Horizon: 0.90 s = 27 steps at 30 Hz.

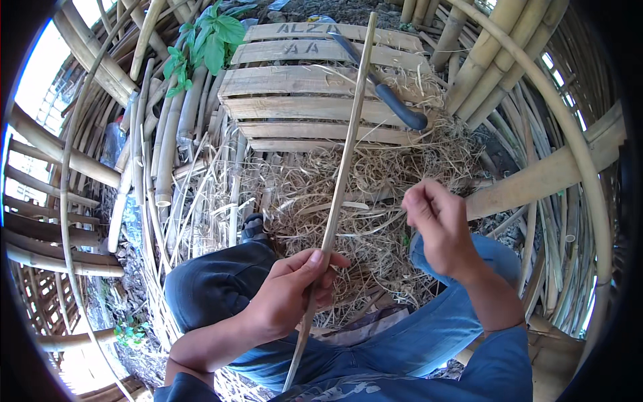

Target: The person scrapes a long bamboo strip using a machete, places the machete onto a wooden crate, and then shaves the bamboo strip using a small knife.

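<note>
A long, thin bamboo strip (pixel 346 157) runs slantwise from my lap up over the slatted wooden crate. My left hand (pixel 295 285) is closed round its lower part, thumb on top. Off to the right of the strip, my right hand (pixel 439 228) is raised with its fingers curled and pressed together, apart from the strip. Whatever it may hold is hidden. On the crate (pixel 288 107) lies a knife with a dark blade and a blue-grey handle (pixel 402 107), partly behind the strip.
Pale shavings (pixel 375 174) cover the ground between my bent knees and the crate. Bamboo poles (pixel 167 147) lie at the left, beside a leafy green plant (pixel 218 37). A thick bamboo pole (pixel 536 181) juts in from the right, behind a curved pole (pixel 569 134).
</note>
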Tool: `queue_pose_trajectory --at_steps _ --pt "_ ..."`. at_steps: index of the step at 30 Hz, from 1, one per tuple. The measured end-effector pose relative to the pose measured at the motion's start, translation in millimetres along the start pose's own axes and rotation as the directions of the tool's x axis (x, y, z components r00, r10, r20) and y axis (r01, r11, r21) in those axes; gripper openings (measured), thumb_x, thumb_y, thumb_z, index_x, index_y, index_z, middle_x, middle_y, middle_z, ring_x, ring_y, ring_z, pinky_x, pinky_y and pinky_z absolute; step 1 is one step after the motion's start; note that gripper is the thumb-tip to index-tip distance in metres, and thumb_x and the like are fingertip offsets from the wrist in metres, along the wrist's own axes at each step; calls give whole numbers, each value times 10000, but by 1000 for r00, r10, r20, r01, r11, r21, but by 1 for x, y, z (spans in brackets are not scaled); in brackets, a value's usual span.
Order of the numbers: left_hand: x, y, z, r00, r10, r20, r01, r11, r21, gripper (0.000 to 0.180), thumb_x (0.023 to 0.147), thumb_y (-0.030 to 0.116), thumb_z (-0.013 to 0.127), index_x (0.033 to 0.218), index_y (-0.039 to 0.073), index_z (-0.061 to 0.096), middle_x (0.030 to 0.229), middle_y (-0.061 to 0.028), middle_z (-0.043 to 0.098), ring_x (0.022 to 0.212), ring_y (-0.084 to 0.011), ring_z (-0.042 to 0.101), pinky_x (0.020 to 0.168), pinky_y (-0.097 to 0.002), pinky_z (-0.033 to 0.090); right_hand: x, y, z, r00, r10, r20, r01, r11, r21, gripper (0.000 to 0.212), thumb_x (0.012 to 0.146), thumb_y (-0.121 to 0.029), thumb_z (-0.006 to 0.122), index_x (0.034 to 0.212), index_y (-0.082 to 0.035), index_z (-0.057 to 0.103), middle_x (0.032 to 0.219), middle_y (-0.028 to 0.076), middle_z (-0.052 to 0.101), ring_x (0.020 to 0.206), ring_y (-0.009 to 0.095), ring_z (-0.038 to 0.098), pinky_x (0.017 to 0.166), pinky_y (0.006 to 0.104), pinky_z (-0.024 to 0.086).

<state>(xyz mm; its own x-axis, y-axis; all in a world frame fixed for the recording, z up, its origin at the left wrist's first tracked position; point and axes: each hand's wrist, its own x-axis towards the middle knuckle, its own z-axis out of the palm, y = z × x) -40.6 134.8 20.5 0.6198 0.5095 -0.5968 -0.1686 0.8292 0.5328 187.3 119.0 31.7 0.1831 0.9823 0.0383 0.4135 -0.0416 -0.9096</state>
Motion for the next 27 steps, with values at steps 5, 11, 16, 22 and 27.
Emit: queue_pose_trajectory --at_steps 5,11,16,22,27 --pt "3 -2 10 999 17 -27 -17 1000 17 272 976 232 417 1050 9 554 729 -4 455 554 -95 376 530 -228 352 -12 3 20 966 -258 14 258 960 -111 221 891 -213 581 796 -14 563 610 79 546 537 163 555 476 308 411" --pt "5 -3 8 997 58 48 -63 994 92 197 960 189 478 1023 16 548 747 -23 531 578 -83 445 511 -213 374 -25 14 32 785 -598 163 616 724 -310 244 841 -190 628 784 14 506 634 98 525 508 241 559 425 331 440" --pt "7 -4 10 998 49 42 -50 999 10 193 967 182 459 1020 13 534 764 -31 551 562 -80 467 501 -209 381 -23 23 35 736 -651 186 665 642 -382 253 843 -188 606 753 17 490 600 99 467 477 231 513 408 329 431" --pt "3 0 15 986 151 71 -163 961 223 206 976 172 431 1052 4 523 752 -42 560 533 -83 474 474 -210 375 -17 22 35 691 -699 182 693 570 -441 309 848 -263 594 688 -22 484 587 90 456 482 227 493 414 330 413" --pt "4 -2 14 983 172 57 -179 973 144 214 979 166 419 1058 -4 524 726 -42 551 515 -81 463 459 -203 359 -15 20 35 771 -606 197 626 666 -406 351 858 -336 573 740 -11 512 602 100 486 507 279 508 450 378 394"
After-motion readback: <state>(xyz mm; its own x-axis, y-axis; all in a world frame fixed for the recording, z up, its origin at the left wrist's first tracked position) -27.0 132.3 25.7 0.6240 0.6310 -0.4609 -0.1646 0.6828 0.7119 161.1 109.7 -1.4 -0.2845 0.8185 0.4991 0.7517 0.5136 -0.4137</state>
